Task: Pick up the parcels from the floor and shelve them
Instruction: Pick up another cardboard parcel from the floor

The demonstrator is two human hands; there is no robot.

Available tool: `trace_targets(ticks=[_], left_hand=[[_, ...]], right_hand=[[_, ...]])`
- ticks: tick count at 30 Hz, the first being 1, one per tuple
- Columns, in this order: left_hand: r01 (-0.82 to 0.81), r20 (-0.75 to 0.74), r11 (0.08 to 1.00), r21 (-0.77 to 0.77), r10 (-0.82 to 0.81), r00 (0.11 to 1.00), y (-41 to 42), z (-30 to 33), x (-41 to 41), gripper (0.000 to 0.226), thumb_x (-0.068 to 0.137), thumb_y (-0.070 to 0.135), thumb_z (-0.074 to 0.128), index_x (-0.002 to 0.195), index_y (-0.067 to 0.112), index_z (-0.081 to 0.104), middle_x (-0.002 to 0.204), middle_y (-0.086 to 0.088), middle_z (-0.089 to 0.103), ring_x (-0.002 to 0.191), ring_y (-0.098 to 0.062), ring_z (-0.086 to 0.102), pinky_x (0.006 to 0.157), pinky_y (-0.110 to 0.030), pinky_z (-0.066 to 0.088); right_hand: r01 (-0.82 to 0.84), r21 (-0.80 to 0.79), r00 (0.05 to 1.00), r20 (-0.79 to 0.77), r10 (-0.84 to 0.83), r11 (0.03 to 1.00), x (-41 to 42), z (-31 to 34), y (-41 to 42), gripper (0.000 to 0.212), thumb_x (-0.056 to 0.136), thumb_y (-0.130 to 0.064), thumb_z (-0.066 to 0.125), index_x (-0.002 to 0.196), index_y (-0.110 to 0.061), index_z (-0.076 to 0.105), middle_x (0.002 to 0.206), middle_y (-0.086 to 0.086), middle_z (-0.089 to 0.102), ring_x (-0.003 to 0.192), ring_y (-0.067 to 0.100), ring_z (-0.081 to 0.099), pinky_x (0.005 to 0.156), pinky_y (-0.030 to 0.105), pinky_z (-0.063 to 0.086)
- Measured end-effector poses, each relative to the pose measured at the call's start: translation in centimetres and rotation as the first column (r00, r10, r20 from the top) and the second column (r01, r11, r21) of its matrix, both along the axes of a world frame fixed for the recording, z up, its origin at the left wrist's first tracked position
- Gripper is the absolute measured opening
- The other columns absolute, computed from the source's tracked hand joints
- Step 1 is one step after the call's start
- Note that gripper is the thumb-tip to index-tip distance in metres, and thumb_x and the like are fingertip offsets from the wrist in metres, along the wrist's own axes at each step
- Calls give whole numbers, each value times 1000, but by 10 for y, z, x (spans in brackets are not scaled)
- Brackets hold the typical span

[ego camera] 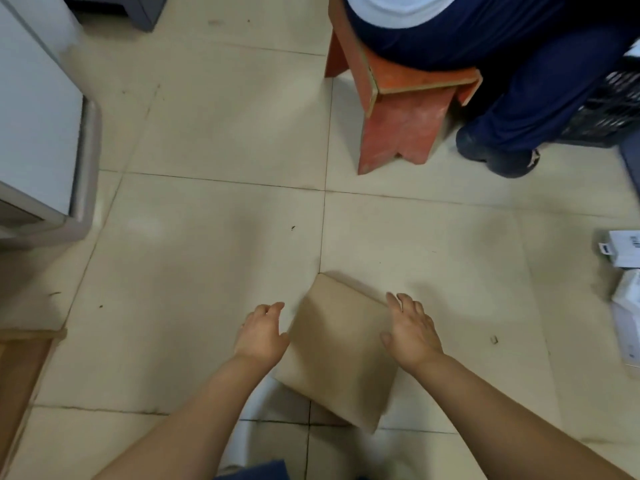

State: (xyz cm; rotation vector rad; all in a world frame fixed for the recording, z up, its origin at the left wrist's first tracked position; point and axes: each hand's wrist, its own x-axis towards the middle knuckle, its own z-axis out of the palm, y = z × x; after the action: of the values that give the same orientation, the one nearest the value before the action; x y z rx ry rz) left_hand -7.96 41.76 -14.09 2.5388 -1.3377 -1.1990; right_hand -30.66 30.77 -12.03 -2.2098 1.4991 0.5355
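Note:
A plain brown cardboard parcel (337, 351) lies on the tiled floor just in front of me, turned at an angle. My left hand (262, 332) is at its left edge, fingers curled and apart, right beside or just touching the side. My right hand (410, 329) rests flat on the parcel's right upper edge, fingers spread. Neither hand has closed around the parcel. Several white parcels (625, 251) with labels lie at the far right edge of the floor.
A person in dark blue trousers sits on an orange wooden stool (398, 109) at the back right, one shoe (495, 154) on the floor. A grey-white cabinet (38, 133) stands at the left. A cardboard box (17, 372) is at the lower left. A black crate (609, 109) is at the right.

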Motion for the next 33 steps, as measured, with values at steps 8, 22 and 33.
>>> trace_targets(ticks=[8,22,33], left_hand=[[-90,-202,994,60,100,974,-29,-77,-5,62,85,31,51,142,15,31,141,-12,40,127,-30,40,103,-36,36],[-263,-373,965,-14,239,896,-49,-65,-9,69,60,38,54,124,18,39,112,-7,58,101,-30,58,90,-43,48],[-576,-423,773,-265,444,790,-87,-22,30,97,59,42,68,140,20,22,139,-9,39,126,-29,41,107,-44,35]], right_hand=[[327,-12,945,22,-327,945,-14,-81,4,76,88,-42,52,145,-12,13,148,11,21,131,30,29,100,42,37],[688,177,640,310,-703,704,12,-84,2,82,78,-33,68,141,-6,22,139,19,41,119,38,50,95,37,43],[665,190,434,688,-581,722,71,-43,-49,34,72,-8,65,105,-7,57,111,8,49,89,23,53,74,22,36]])
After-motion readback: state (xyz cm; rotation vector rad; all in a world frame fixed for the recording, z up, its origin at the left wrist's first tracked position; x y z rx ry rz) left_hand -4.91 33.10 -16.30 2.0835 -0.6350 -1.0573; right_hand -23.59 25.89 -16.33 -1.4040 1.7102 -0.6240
